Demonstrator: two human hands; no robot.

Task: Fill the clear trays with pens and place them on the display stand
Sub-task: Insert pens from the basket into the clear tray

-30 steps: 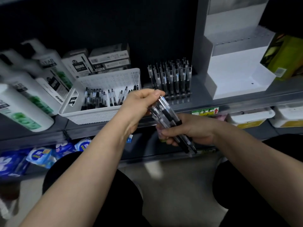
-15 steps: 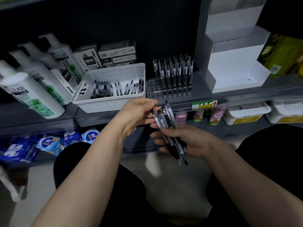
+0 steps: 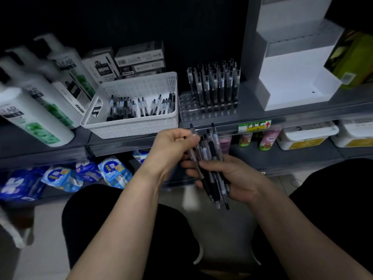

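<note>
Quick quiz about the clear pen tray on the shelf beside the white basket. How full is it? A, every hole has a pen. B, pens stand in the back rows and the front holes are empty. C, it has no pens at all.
B: in the clear tray the pens stand upright in the back rows, while the holes along its front edge are bare.

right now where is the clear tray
Head view, centre: the clear tray sits on the shelf, right of the white basket, left of the white display stand.
</note>
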